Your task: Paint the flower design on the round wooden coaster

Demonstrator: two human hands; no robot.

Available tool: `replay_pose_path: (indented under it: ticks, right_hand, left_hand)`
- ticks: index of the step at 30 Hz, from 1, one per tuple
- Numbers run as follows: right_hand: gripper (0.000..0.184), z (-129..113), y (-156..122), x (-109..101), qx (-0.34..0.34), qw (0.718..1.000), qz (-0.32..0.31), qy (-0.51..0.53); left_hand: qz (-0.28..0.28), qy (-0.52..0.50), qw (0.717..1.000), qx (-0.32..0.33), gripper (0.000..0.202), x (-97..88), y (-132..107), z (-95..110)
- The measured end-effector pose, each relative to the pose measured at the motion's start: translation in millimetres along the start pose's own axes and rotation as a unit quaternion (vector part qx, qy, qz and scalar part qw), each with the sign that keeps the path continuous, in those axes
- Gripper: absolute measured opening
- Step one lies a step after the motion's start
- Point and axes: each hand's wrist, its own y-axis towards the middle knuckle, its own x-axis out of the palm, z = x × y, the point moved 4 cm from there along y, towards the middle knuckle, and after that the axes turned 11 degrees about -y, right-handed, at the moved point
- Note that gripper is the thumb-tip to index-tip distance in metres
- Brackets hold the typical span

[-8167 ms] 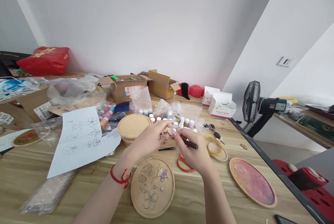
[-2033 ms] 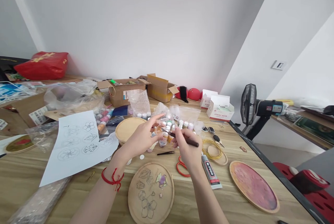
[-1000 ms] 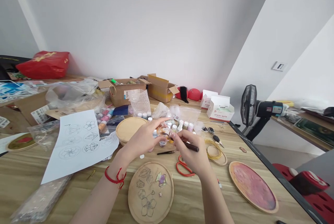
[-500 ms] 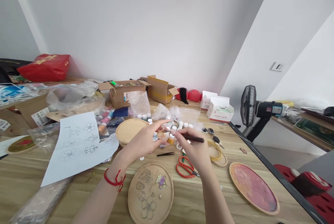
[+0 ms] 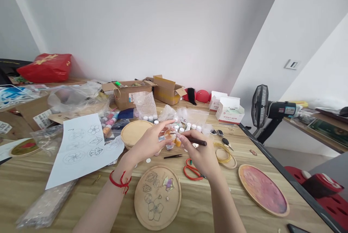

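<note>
My left hand (image 5: 149,142) grips a small clear round cup (image 5: 169,136) with something orange-brown inside, held up over the table between thumb and fingers. In my right hand (image 5: 199,157) is a slim tool with a dark handle (image 5: 198,141), pinched like a pen. Its thin tip points into the cup; whether it is a brush I cannot tell. Below my hands lies a round wooden plate (image 5: 171,213) with flower outlines, one painted purple and yellow. Black tweezers (image 5: 173,156) and orange-handled scissors (image 5: 187,172) rest between the plate and the cup.
Small white-capped jars (image 5: 193,127) crowd behind my hands. A drawing sheet (image 5: 58,169) and a plain round board (image 5: 134,133) lie to the left. At right are yellow wire coils (image 5: 223,157), a pink-painted plate (image 5: 263,191) and a fan (image 5: 260,106). Cardboard boxes (image 5: 166,91) line the wall.
The view has shifted slightly. My right hand and the dark-handled tool have moved a little left, and the tool's tip now shows against the cup. The left hand keeps hold of the cup.
</note>
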Motion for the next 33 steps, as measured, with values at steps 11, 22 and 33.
replay_pose_path:
  ticks: [11, 22, 33]
  right_hand:
    - [0.034, -7, -2, 0, -0.019, 0.997, -0.03, -0.071]
    - [0.021, -11, -5, 1, -0.05, 0.996, -0.038, -0.058]
    - [0.024, -9, -4, 0, -0.047, 0.993, -0.026, -0.108]
  left_hand:
    - [-0.026, -0.031, 0.999, -0.016, 0.062, 3.9, 0, 0]
    - [-0.023, 0.016, 1.0, -0.009, 0.063, 3.7, -1, 0]
    - [-0.04, 0.054, 0.998, 0.0, 0.067, 2.1, -3, 0]
